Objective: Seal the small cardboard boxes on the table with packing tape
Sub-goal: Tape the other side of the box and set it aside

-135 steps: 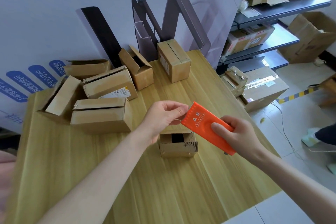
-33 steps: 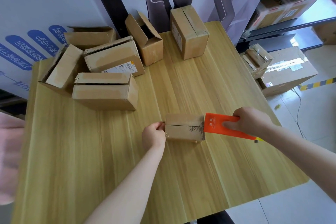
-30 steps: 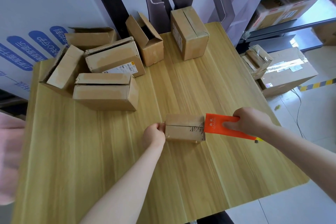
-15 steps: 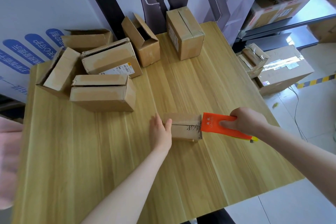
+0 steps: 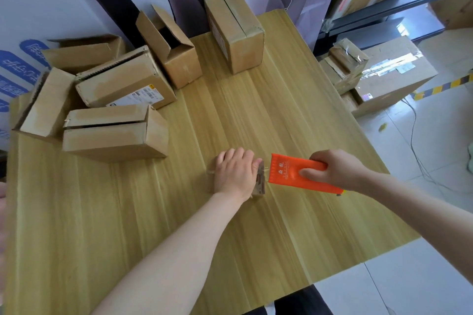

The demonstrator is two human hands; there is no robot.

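Wooden table (image 5: 230, 250) beside storage shelves (image 5: 384, 5): a small cardboard box (image 5: 259, 186) sits near the front centre, mostly covered by the person's left hand (image 5: 235, 174), which lies flat on its top with fingers extended. Right of the box, the right hand (image 5: 332, 171) is wrapped around an orange tape dispenser (image 5: 289, 174), whose front edge sits just beside the box's right end. Behind and left of the box lies a cluster of larger cartons (image 5: 115, 133), several with open flaps; farther behind stands a closed carton (image 5: 235, 30).
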